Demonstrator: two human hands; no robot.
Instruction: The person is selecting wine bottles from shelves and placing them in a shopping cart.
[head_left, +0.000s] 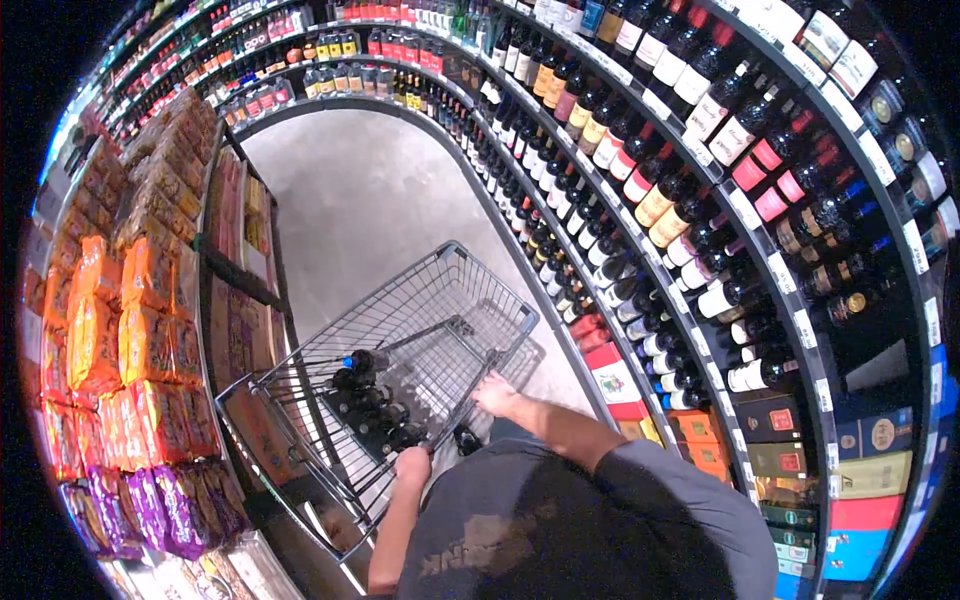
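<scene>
A wire shopping cart (480, 281) stands sideways before me. Its long near rim runs past both of my hands. My left hand (412, 466) is closed around that rim, close to the handle end. Further along, my right hand (495, 395) rests on the same rim with its fingers curled over the wire. Several dark bottles (367, 405) lie close together in the basket, one of them with a blue cap. The cart's curved handle bar (262, 487) is at the lower left, touched by neither hand.
Wine bottles (660, 202) fill curved shelves on the right, with boxes (769, 420) at their near end. On the left, a rack holds stacked orange packets (146, 277) and purple packets (176, 506). Grey floor (337, 180) runs between them to bottle shelves (349, 79) at the back.
</scene>
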